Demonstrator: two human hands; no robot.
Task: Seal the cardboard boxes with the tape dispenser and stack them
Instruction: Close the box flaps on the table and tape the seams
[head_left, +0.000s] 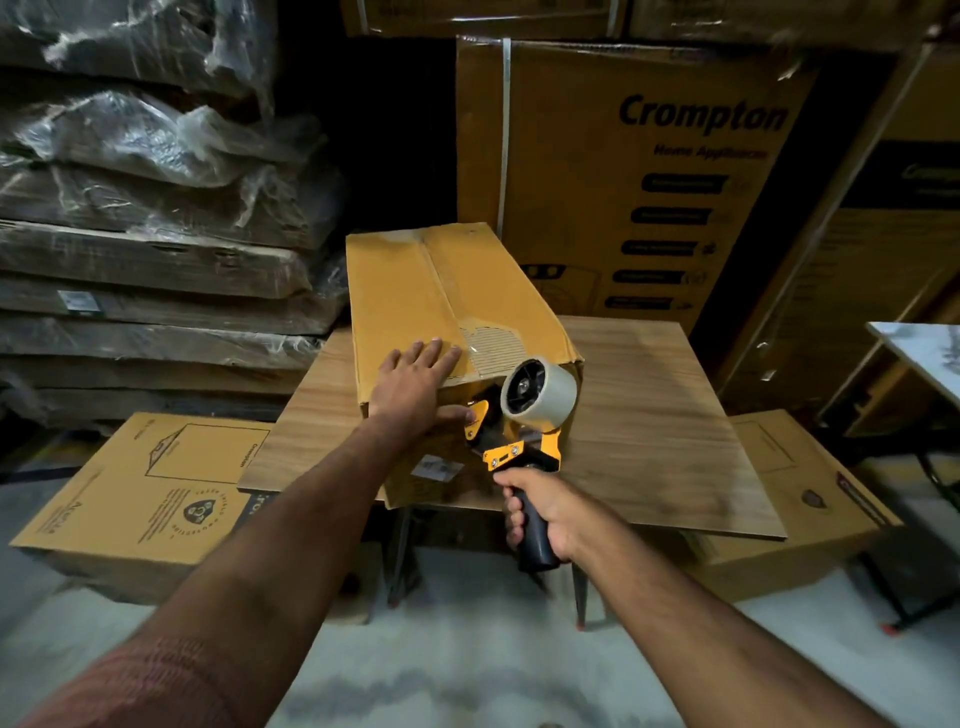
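A long yellow-brown cardboard box (415, 291) lies on a small wooden table (649, 395), its top flaps closed with a seam running down the middle. My left hand (415, 387) presses flat on the box's near top corner, thumb down over the front face. My right hand (540, 512) grips the black handle of a yellow tape dispenser (524, 436). Its roll of pale tape (543, 389) sits against the box's near end, just below the top edge. A torn, taped patch (493, 340) shows on the top near the seam.
Flat printed boxes lie low on either side of the table, one at the left (140, 488) and one at the right (800, 499). Tall Crompton cartons (649, 171) stand behind. Plastic-wrapped boards (145, 208) are stacked at the left. A white table corner (919, 348) pokes in at the right.
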